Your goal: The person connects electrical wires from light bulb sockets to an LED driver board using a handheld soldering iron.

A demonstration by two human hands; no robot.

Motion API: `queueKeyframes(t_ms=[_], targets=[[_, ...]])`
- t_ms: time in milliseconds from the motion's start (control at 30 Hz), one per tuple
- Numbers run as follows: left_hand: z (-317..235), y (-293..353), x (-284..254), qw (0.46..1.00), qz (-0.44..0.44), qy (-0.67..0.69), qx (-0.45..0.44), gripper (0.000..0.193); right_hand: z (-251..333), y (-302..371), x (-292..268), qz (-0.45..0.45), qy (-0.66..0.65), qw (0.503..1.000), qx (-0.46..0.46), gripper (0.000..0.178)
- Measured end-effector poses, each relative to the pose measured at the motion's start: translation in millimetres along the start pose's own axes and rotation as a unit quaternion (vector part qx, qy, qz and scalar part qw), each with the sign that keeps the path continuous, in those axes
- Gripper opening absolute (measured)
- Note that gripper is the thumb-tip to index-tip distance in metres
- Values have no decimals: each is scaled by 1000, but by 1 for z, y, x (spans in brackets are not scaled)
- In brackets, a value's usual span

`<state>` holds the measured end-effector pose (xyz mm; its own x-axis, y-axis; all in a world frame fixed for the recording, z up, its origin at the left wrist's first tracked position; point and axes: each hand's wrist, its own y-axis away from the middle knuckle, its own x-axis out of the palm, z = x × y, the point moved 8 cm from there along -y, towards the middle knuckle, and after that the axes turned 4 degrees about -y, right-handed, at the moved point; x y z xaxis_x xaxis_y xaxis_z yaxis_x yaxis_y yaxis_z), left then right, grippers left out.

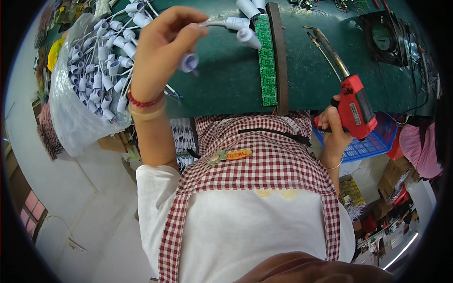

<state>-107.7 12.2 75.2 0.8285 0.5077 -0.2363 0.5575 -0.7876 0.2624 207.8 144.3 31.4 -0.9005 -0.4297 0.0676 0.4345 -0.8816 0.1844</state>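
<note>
My left hand [163,49] is raised over the left side of the green work table, its fingers pinched on a white wired plastic socket. The cup of this socket [188,62] hangs under the fingers, slightly blurred. A grey wire runs from near the fingertips to another white socket [236,23]. Beside that, a tilted white socket [248,37] touches the strip of green circuit boards [267,66]. The strip lies along a dark bar [282,61]. My right hand [333,123] grips the handle of a red soldering gun [357,107], its tip pointing up and left, apart from the boards.
A clear plastic bag [71,125] full of white wired sockets [99,85] sits at the left. A black fan [384,37] stands at the far right with cables beside it. Below the table's right edge is a blue plastic basket [377,141]. More sockets lie at the far edge.
</note>
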Motion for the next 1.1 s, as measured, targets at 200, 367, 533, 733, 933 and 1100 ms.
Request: queueKeyframes(t_ms=[200, 367, 533, 733, 933, 1100], targets=[[-29, -27, 81, 955, 157, -36, 247, 49, 4, -1, 0, -1, -1, 1000, -7, 27], [-9, -44, 92, 903, 14, -290, 318, 77, 7, 0, 4, 0, -13, 1000, -9, 27], [27, -51, 29, 962, -119, 196, 148, 47, 6, -1, -3, -9, -9, 1000, -15, 26], [31, -20, 17, 793, -6, 602, 94, 31, 9, -7, -2, -13, -56, 998, -34, 24], [21, 23, 87, 838, 79, -433, 321, 45, 8, -7, 2, -6, -11, 1000, -25, 25], [37, 41, 79, 815, 199, -486, 245, 49, 13, -6, -1, -14, -10, 999, -37, 24]])
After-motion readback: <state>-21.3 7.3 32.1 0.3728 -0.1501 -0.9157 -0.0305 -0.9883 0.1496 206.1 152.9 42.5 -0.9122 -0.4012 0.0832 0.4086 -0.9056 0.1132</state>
